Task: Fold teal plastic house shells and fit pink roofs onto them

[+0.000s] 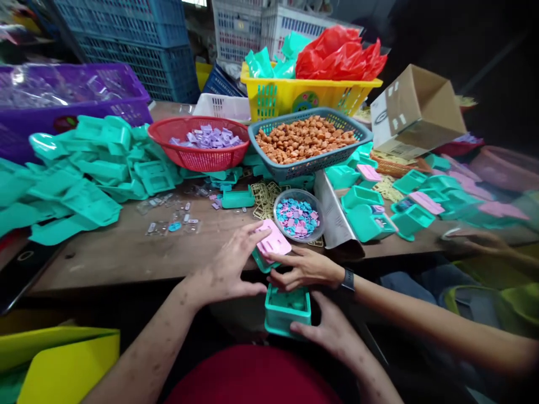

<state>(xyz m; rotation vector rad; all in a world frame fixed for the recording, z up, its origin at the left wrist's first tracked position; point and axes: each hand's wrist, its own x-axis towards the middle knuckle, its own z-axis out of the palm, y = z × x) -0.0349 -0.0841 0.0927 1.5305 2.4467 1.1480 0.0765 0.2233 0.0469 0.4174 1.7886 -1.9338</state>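
My left hand [236, 261] reaches to the table edge, fingers stretched out and thumb apart, its fingertips at a pink plastic panel [273, 240]. Under that panel shows a teal plastic part [263, 262]. A co-worker's hand [309, 268], with a dark wristband, comes from the right and touches the same panel. My right hand [326, 326] is closed around the right side of a teal plastic box [280, 321] near my body, thumb on its front wall. The box's open hollow faces up; part of it is hidden by the co-worker's hand.
A round tub of small coloured pieces [298, 216] stands just beyond the panel. Behind are a red basket [197, 160], a grey-blue basket of brown pieces [311, 165] and a yellow basket [269, 95]. Teal parts [101, 168] heap up at left. Another person's blurred hand [475, 241] is at right.
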